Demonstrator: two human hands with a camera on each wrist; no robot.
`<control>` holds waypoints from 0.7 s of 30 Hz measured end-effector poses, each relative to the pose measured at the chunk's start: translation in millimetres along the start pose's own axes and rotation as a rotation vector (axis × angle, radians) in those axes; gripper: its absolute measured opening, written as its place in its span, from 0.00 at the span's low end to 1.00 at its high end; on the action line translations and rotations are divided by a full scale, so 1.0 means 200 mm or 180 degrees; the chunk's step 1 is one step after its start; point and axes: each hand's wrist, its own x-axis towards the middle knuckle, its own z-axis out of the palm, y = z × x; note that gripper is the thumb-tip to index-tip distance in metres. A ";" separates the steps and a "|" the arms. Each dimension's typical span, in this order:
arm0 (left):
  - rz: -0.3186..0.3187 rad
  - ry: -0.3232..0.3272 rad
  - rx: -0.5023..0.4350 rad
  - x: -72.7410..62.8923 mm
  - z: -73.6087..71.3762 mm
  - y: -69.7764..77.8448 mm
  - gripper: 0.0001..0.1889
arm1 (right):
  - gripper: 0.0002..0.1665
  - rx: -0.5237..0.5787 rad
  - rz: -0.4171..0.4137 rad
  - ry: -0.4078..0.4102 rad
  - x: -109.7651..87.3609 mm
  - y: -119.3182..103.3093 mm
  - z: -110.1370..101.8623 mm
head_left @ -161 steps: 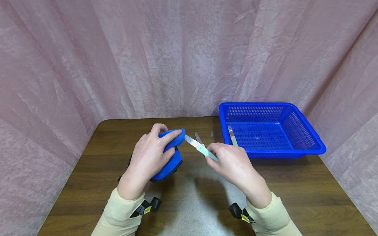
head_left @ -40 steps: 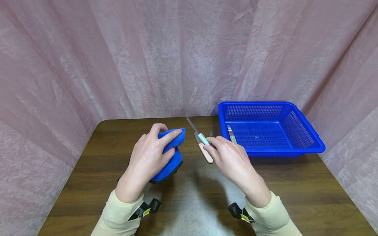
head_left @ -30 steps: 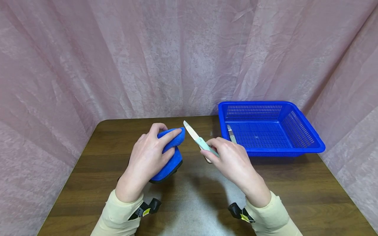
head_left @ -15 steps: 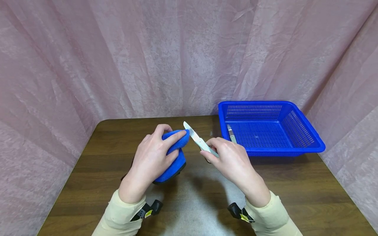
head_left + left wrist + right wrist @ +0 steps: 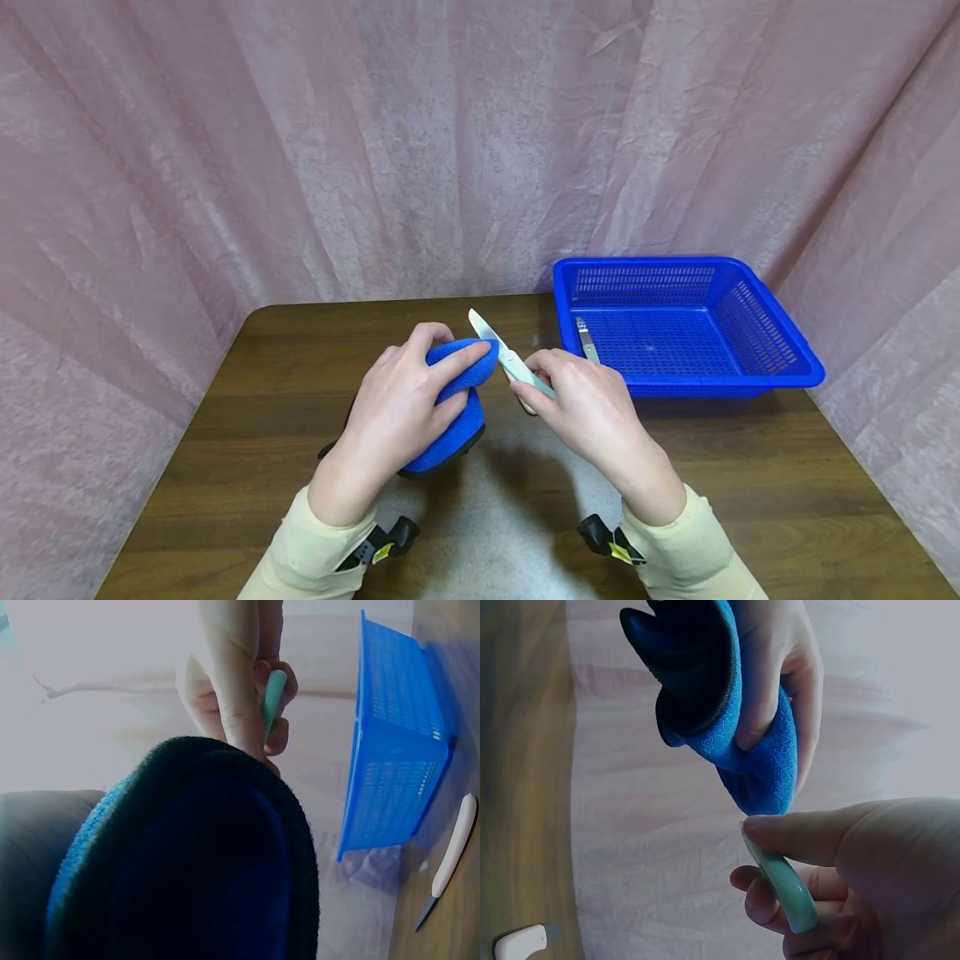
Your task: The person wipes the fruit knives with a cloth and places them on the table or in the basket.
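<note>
one bare left hand [image 5: 396, 402] grips a thick fuzzy blue cloth with dark edging [image 5: 453, 437], bunched between thumb and bent fingers and raised above the brown wood-grain table [image 5: 232, 417]. the right hand [image 5: 594, 408] pinches a slim knife with a smooth pale-green handle and metal blade [image 5: 516, 367] — thumb on one side, curled fingers on the other — and the cloth's tip overlaps the blade near the handle (whether they touch, i cannot tell). below, partly hidden in the head view, lies a knife with a rounded cream handle [image 5: 450, 859]. just beside the right hand stands a blue perforated plastic basket [image 5: 720, 383], a grey-green-handled knife [image 5: 587, 342] near its left wall. wood stretches broadly leftwards to a rounded far corner; crinkled pink velvety curtains [image 5: 375, 150] hang behind.
</note>
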 end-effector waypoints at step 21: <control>0.0080 -0.0167 0.0030 0.00 0.02 0.02 0.30 | 0.09 -0.0073 -0.0107 -0.0015 0.00 0.00 0.01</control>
